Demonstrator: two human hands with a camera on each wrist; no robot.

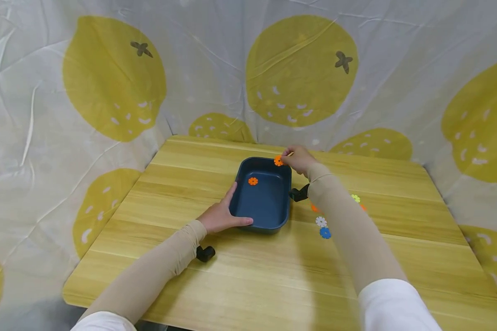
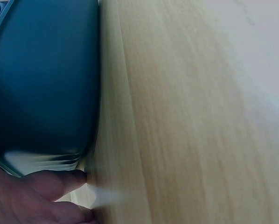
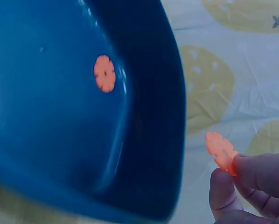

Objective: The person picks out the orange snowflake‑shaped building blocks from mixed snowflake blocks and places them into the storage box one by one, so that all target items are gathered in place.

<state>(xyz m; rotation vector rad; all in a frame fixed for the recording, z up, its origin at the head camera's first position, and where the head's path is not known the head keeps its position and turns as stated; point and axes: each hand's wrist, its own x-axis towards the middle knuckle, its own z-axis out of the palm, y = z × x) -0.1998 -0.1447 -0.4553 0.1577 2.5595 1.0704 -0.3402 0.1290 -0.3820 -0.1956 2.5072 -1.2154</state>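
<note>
A dark blue rectangular plastic bin (image 1: 262, 202) stands upright on the wooden table. Its corner on the near left is braced by my left hand (image 1: 221, 216), thumb and index finger spread along its sides; in the left wrist view those fingers (image 2: 55, 184) touch the wall. Above the far right rim, my right hand (image 1: 301, 159) pinches an orange notched plastic disc (image 1: 278, 160) between thumb and fingers. The right wrist view shows this orange disc (image 3: 220, 151) just outside the wall. A second orange notched disc (image 1: 253, 181) lies inside on the bottom.
Right of the bin, partly behind my right forearm, lie several notched discs, among them a white one (image 1: 321, 222), a blue one (image 1: 325, 233) and a yellow-green one (image 1: 355, 198). A lemon-print cloth (image 1: 207, 69) hangs behind the table (image 1: 252, 285).
</note>
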